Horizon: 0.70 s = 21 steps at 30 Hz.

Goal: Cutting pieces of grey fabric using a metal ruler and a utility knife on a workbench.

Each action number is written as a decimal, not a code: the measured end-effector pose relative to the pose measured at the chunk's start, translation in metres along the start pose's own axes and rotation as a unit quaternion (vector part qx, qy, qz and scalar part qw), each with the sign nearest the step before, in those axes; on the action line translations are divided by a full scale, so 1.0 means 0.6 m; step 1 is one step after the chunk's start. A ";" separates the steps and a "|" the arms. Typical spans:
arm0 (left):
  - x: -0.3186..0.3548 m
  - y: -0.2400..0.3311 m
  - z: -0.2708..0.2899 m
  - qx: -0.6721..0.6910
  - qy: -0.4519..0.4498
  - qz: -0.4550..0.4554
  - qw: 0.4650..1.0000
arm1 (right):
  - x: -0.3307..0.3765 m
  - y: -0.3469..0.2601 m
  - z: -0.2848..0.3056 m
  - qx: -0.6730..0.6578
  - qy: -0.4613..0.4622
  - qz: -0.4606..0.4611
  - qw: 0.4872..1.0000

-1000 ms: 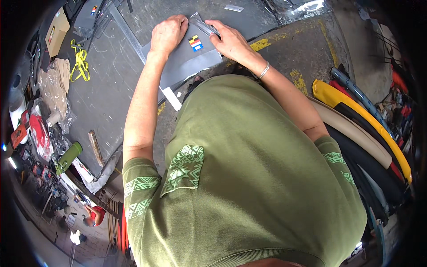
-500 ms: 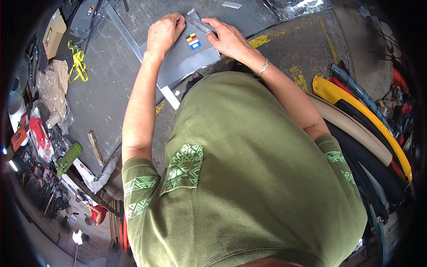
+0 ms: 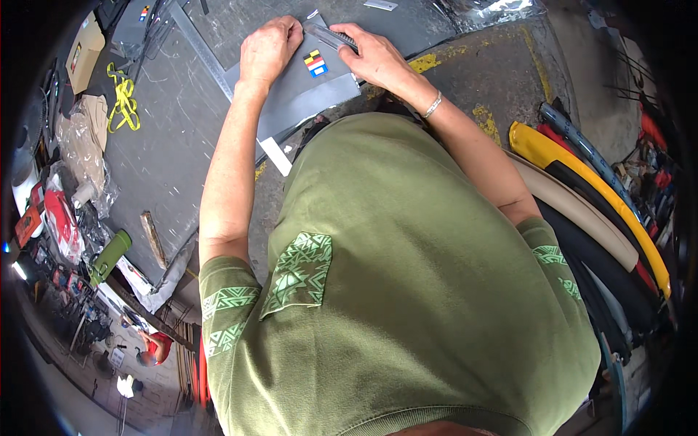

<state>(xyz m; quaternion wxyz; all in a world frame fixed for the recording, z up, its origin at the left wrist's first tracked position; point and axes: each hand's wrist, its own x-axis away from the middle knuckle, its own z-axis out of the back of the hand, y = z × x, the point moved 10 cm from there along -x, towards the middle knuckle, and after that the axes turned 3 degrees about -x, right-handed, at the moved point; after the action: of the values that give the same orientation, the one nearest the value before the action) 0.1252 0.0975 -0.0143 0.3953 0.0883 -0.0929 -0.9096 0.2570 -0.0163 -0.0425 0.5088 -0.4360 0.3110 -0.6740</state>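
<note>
In my right hand point(image 3: 376, 64) is a utility knife point(image 3: 326, 35), its blade end pointing left toward my other hand. My left hand point(image 3: 267, 52) is closed, fingertips pressed together near that blade end; whatever they pinch is hidden. Under both hands lies a dark grey sheet point(image 3: 309, 100) with a small coloured printed patch point(image 3: 315, 64). A long metal ruler point(image 3: 198, 45) lies left of my left hand. Just beyond the knife tip is a small whitish scrap point(image 3: 313, 14).
The dark worktable point(image 3: 160, 171) bears a yellow strap point(image 3: 123, 98), a cardboard box point(image 3: 86, 54), a wood stick point(image 3: 153, 238) and a white strip point(image 3: 275, 156) at its near edge. Rolls of material, one yellow point(image 3: 582, 171), stand at right. A person in red point(image 3: 155, 349) is far lower left.
The knife and my right hand have shifted slightly, with the blade end staying near my left fingertips. My left hand keeps its closed pose.
</note>
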 end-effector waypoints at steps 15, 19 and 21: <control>0.004 0.005 0.002 -0.008 0.014 -0.013 1.000 | 0.009 -0.035 0.006 0.055 0.071 0.122 0.988; 0.003 0.004 0.000 -0.015 0.023 -0.010 1.000 | 0.004 -0.007 0.006 0.009 0.076 0.086 0.993; 0.001 0.001 0.004 -0.002 0.032 -0.005 0.999 | 0.005 0.000 0.015 -0.022 0.098 0.074 0.992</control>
<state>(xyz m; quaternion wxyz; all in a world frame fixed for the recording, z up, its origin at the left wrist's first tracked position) 0.1247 0.0969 -0.0117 0.3937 0.1171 -0.0777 -0.9084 0.2646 -0.0191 -0.0380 0.5146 -0.3551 0.4055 -0.6668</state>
